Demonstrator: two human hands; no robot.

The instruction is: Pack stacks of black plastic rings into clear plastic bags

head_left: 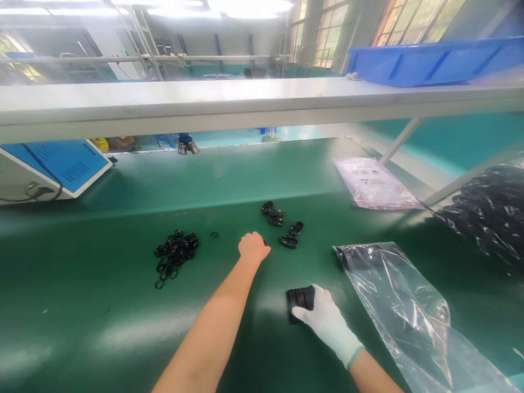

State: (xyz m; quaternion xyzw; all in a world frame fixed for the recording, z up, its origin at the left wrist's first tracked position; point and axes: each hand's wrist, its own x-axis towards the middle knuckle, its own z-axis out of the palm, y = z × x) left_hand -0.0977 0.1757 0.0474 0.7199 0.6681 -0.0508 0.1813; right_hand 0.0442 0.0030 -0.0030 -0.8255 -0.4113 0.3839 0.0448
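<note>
My left hand (252,248) is bare and closed, stretched forward over the green mat. At its right side a small dark edge peeks out, looking like part of a black ring; the rest is hidden by the fingers. Just beyond it lie several loose black rings (289,241), some in small bundles. In a white glove, my right hand (325,314) grips a row of black rings (300,303) packed side by side on the mat. Left of my left hand are a pile of thinner black rings (176,254) and a single ring (214,234).
A clear plastic bag (405,305) with black items at its far end lies on the right. Behind it are a printed bag (376,183) and bagged black parts (491,207). A white shelf (204,103) crosses above, carrying a blue bin (434,63). A blue-and-white box (57,164) stands left.
</note>
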